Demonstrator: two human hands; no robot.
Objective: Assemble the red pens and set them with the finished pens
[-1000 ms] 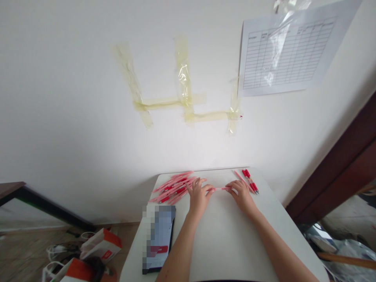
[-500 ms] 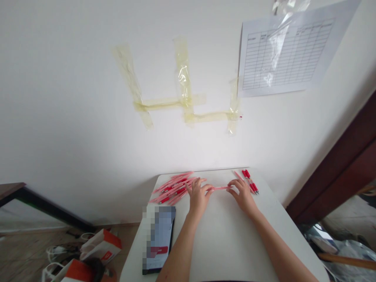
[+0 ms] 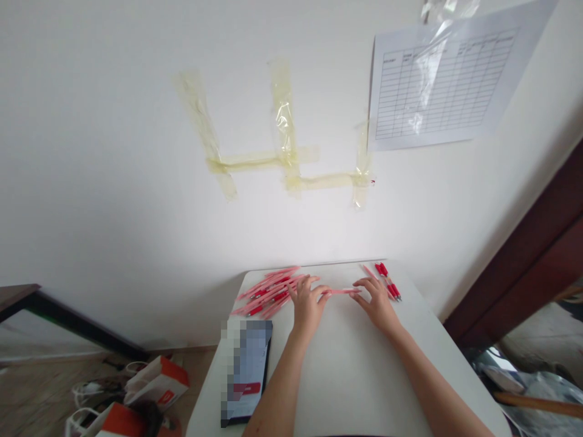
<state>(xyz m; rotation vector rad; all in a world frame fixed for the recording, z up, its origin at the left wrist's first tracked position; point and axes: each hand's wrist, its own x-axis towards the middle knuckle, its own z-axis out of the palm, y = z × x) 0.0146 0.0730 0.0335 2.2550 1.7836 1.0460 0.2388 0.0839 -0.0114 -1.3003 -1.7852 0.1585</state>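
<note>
Between my hands a slim pink pen (image 3: 340, 292) lies level, just above or on the white table; I cannot tell which. My left hand (image 3: 308, 304) pinches its left end between thumb and forefinger, the other fingers spread. At the opposite end, the thumb and forefinger of my right hand (image 3: 377, 304) close around the tip. Left of my left hand is a loose pile of pink and red pens (image 3: 266, 294), partly hidden by the fingers. Just past my right hand lie a few red pens (image 3: 392, 290) and another pink pen (image 3: 368, 272).
A phone (image 3: 250, 370) rests at the left of the white table (image 3: 350, 376), beside my left forearm. The table meets a wall with yellowed tape (image 3: 255, 162) and a printed sheet (image 3: 441, 85). Orange-and-white bags (image 3: 157, 382) stand on the floor at left.
The pink pen has slid slightly to the right between my fingers, and my right thumb and forefinger have shifted a little. Little else has moved.
</note>
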